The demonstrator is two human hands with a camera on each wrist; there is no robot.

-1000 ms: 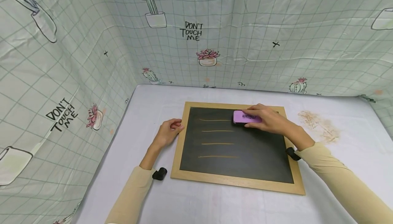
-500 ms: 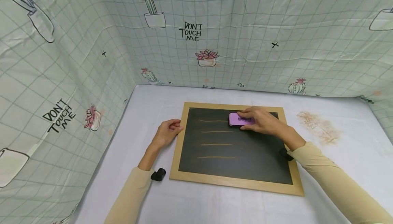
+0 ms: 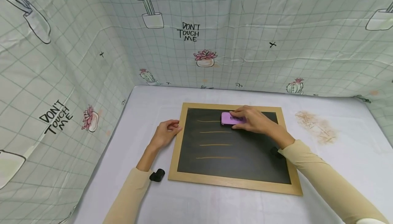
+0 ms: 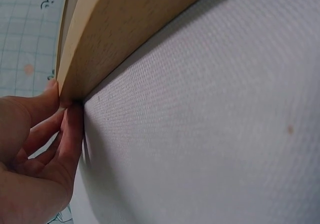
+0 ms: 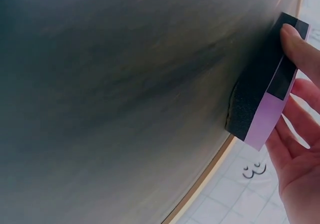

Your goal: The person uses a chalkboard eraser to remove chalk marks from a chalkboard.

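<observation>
A chalkboard [image 3: 255, 162] with a light wooden frame lies on the white table, several yellowish chalk lines [image 3: 216, 144] drawn across its left half. My right hand [image 3: 256, 120] grips a purple board eraser [image 3: 228, 118], its black felt side down against the upper part of the board, at the right end of the top line. In the right wrist view, thumb and fingers hold the eraser [image 5: 265, 115] by its sides, and faint smudges show on the dark surface. My left hand [image 3: 165, 133] pinches the frame's left edge; the left wrist view shows the thumb on the wooden frame [image 4: 120, 24].
Brown dusty smears [image 3: 317, 126] mark the white tablecloth [image 3: 233, 208] right of the board. A patterned cloth [image 3: 245, 39] hangs behind and along the left side. Black wrist cameras [image 3: 157, 175] sit at both sleeves.
My right hand has slid the eraser left along the top chalk line, and the visible part of that line is shorter. My left hand stays at the frame's left edge.
</observation>
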